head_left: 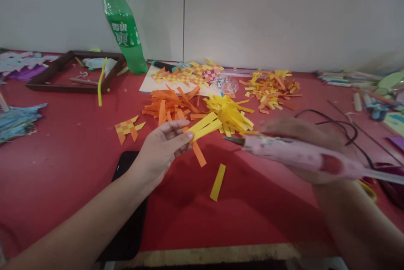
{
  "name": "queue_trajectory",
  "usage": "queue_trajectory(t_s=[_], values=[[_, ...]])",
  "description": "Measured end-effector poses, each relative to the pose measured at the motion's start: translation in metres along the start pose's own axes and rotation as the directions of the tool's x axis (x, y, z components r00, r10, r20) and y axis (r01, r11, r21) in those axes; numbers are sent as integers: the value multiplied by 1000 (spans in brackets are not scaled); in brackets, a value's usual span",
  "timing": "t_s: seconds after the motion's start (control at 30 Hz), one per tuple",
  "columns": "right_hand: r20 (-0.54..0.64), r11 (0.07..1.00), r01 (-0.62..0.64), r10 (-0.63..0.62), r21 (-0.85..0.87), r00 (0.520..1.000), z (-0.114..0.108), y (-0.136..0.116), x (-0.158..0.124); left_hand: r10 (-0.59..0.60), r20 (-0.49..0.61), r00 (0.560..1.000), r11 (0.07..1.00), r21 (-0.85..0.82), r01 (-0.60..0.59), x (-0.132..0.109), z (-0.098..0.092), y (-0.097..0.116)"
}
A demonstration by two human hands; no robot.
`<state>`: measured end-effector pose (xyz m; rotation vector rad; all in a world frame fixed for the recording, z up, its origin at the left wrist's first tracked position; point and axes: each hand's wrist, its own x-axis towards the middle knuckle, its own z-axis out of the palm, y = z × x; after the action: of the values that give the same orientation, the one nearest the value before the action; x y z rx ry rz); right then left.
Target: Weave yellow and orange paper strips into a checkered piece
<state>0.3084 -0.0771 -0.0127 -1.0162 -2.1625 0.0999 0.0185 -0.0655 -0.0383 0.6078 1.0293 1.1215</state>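
Observation:
My left hand pinches a few yellow paper strips together with an orange paper strip that sticks out below. My right hand, smeared by motion, is wrapped round a pink glue gun. The gun's dark nozzle points left toward the strips, a short way apart from them. One loose yellow strip lies on the red table below. Behind my left hand are a pile of orange strips and a pile of yellow strips. A woven orange and yellow paper fish lies to the left.
A green bottle stands at the back beside a dark frame. More woven fish lie on a sheet, with paper scraps to their right. A black phone is under my left forearm. A black cord curls at right.

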Motion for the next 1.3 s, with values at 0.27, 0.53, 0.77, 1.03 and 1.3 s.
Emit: queue_trajectory(t_s=[0.27, 0.53, 0.77, 1.03, 1.3], values=[[101, 997, 77, -80, 30, 992, 23, -11, -8, 35, 98, 995, 991, 127, -47, -2, -2, -4], [69, 996, 70, -74, 48, 995, 32, -11, -16, 149, 78, 986, 934, 315, -167, -5, -1, -4], [94, 998, 64, -63, -7, 994, 31, -16, -15, 208, 50, 977, 909, 360, -211, -8, 2, -1], [93, 986, 151, -144, -73, 985, 33, -23, -9, 161, 47, 986, 925, 340, -167, -9, 1, 0], [70, 989, 129, -124, -78, 990, 33, -22, -12, 183, 38, 982, 929, 319, -185, -7, 2, -2]])
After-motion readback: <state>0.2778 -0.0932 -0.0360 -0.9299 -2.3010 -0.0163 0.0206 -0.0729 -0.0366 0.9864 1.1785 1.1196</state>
